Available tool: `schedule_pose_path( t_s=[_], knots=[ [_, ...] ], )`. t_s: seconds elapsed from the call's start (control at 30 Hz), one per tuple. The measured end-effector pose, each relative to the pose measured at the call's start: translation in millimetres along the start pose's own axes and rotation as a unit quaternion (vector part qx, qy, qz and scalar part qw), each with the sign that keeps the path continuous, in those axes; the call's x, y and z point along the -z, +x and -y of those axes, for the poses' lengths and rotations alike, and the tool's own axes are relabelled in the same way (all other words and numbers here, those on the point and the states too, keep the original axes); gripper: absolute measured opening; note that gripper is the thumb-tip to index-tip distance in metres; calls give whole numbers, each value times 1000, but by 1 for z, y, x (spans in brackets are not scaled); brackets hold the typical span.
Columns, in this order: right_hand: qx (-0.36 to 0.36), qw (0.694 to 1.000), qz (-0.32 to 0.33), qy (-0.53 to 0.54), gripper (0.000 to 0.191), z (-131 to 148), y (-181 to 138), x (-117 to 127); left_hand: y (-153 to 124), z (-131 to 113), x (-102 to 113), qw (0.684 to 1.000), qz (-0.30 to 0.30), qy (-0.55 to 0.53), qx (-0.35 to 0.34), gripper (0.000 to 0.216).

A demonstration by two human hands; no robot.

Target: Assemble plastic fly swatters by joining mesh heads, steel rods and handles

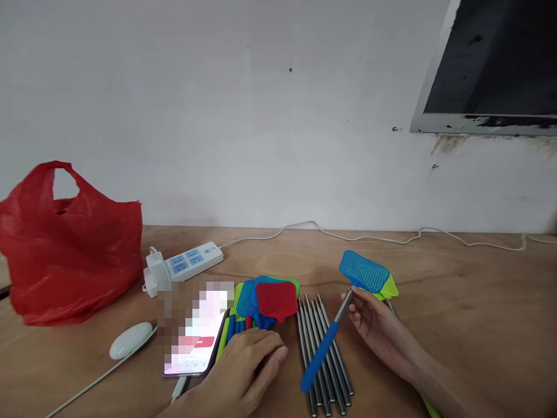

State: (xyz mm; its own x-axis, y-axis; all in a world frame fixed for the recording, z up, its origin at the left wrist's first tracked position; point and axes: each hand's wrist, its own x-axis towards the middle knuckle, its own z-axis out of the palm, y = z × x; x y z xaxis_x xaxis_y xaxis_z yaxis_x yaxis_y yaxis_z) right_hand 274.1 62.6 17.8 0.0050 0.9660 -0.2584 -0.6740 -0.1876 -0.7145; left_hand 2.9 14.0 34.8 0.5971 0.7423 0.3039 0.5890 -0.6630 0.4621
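My right hand (374,325) is closed around a fly swatter near its neck. The swatter's blue mesh head (363,271) points away from me, and its short metal rod leads down to a blue handle (319,357) slanting over several metal rods (322,348). Behind that head and my right arm, a yellow-green fly swatter (390,287) is partly hidden. My left hand (243,368), fingers loosely bent and thumb apart, lies over a group of coloured handles (231,329), with nothing visible in it. Just beyond are stacked swatter heads, a red one (278,299) on top.
Left of the handles lies a lit phone (198,342) with a cable plugged in. A white oval device (130,341) with a cord, a white power strip (195,259) and a red plastic bag (73,249) occupy the left side. A thin cable (365,238) runs along the wall.
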Motion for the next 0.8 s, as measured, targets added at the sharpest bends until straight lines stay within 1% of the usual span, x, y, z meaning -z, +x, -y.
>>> schedule_pose_path(
  t_s=[0.1, 0.17, 0.27, 0.4, 0.53, 0.63, 0.7, 0.8],
  knots=[
    [-6, 1000, 21, -4, 31, -4, -5, -3, 0, -3, 4, 999, -5, -45, 26, 43],
    [-8, 999, 32, -14, 32, -6, -10, -6, -1, -4, 7, 998, 7, -48, 29, 44],
    [-6, 998, 48, -28, 31, -8, -16, -12, -1, -6, 7, 999, 25, -27, 31, 42],
    [9, 997, 65, -50, 29, -9, -21, -17, -4, -4, 0, 999, 21, 20, 33, 37],
    [21, 994, 75, -74, 31, -12, -23, -18, -7, -2, -8, 998, -26, 55, -12, 31],
    [22, 995, 67, -74, 32, -14, -24, -18, -7, -1, -9, 994, -37, 91, -39, 33],
    [18, 996, 51, -67, 32, -15, -25, -18, -7, -1, -9, 992, -26, 113, -39, 35],
    [20, 997, 45, -61, 31, -16, -27, -18, -5, -2, -9, 992, 21, 125, -27, 33]
  ],
)
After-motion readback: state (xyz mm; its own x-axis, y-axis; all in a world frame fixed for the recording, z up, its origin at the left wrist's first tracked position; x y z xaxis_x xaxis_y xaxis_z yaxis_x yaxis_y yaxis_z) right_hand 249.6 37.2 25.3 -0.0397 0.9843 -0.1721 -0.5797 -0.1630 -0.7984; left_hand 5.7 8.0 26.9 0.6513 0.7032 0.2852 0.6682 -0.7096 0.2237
